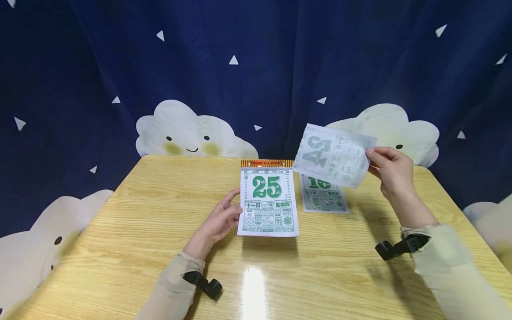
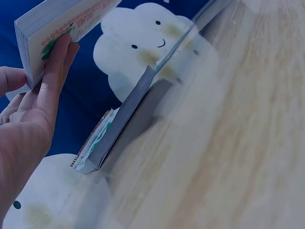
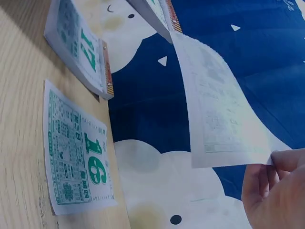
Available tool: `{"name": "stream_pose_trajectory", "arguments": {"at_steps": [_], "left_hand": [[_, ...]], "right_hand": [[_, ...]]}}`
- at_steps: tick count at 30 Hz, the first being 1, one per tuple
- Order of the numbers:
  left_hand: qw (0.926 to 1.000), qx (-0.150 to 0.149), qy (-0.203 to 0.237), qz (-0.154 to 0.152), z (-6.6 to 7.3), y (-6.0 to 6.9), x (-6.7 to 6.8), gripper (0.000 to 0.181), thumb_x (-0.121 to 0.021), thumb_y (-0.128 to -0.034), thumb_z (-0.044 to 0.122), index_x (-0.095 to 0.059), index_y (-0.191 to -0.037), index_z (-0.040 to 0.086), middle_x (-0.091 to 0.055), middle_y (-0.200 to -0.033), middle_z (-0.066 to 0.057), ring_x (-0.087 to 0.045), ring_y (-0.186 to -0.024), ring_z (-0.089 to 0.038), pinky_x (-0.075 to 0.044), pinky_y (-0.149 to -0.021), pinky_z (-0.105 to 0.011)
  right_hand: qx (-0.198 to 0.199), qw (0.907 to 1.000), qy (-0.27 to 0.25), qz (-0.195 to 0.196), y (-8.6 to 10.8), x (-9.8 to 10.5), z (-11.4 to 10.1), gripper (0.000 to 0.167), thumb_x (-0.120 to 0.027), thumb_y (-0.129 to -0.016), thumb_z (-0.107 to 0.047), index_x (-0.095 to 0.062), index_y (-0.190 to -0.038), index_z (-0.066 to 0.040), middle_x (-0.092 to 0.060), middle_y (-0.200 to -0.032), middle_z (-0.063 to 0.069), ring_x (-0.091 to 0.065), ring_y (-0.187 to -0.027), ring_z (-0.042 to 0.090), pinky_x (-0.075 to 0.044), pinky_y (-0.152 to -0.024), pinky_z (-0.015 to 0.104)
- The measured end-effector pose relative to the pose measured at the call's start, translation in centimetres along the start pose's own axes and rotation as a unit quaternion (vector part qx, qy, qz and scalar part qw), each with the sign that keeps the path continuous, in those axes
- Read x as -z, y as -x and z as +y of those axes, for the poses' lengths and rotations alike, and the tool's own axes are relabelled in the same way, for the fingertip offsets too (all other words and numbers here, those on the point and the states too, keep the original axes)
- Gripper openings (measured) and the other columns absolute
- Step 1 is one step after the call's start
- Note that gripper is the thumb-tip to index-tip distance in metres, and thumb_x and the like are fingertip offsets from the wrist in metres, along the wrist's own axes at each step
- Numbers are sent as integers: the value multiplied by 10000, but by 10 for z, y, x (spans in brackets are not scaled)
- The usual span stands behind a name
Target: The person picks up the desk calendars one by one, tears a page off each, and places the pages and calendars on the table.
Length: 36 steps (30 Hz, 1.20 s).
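In the head view, my left hand [image 1: 222, 218] grips the left edge of a tear-off calendar [image 1: 269, 202] showing a green 25, held above the table. The left wrist view shows its thick page block [image 2: 52, 38] between thumb and fingers. My right hand [image 1: 394, 171] pinches the right edge of a loose calendar sheet [image 1: 334, 155], raised and tilted, its green digits turned sideways. Below it, a sheet marked 16 [image 1: 326, 202] lies on the table, partly covered in the head view. The right wrist view shows a second calendar [image 3: 78, 50] with a 17 on the table.
The wooden table [image 1: 160, 249] ends at the back against a dark blue curtain [image 1: 240, 89] with clouds and white triangles. In the left wrist view, a dark-backed pad [image 2: 126, 126] with a striped binding lies by the table's edge.
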<state>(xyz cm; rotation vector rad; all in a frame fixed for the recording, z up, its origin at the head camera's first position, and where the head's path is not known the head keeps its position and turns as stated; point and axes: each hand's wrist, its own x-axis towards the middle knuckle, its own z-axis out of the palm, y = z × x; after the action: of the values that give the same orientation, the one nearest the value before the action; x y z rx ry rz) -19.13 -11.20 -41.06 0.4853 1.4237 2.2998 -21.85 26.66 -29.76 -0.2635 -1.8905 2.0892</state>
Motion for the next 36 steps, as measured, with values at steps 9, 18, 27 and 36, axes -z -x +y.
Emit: {"name": "stream_pose_trajectory", "arguments": {"at_steps": [9, 18, 27, 36], "left_hand": [[10000, 35, -5, 86, 1, 4, 6, 559, -332, -863, -88, -232, -1391, 65, -694, -871, -23, -660, -706, -141, -555, -661, -281], [9999, 118, -98, 41, 6, 9, 9, 589, -338, -870, -82, -159, -1418, 40, -686, -945, -33, -662, -750, -156, -551, -696, -298], [9989, 287, -377, -9, 7, 18, 16, 606, -346, -859, -93, -152, -1422, 20, -685, -951, -46, -667, -769, -169, -553, -704, -314], [9952, 588, -727, -273, 8, 33, 21, 607, -383, -853, -74, -165, -1416, -5, -677, -989, -58, -670, -811, -197, -550, -726, -355]], "right_hand": [[-90, 9992, -226, 322, -3, 15, -1, 88, -698, -777, -156, -644, -841, -127, -563, -834, -34, -595, -673, 51, -510, -559, 151], [-153, 9987, 343, 347, 2, 20, -2, 153, -707, -768, -212, -630, -888, -156, -598, -796, -102, -581, -685, 17, -489, -549, 140], [233, 9984, 452, 256, 6, 27, 0, 69, -694, -784, -141, -645, -827, -162, -608, -719, -109, -576, -658, 8, -491, -538, 126], [629, 9746, 2052, 641, 10, 34, 3, 62, -668, -812, -198, -658, -872, -209, -568, -685, -201, -522, -648, -25, -457, -556, 86]]}}
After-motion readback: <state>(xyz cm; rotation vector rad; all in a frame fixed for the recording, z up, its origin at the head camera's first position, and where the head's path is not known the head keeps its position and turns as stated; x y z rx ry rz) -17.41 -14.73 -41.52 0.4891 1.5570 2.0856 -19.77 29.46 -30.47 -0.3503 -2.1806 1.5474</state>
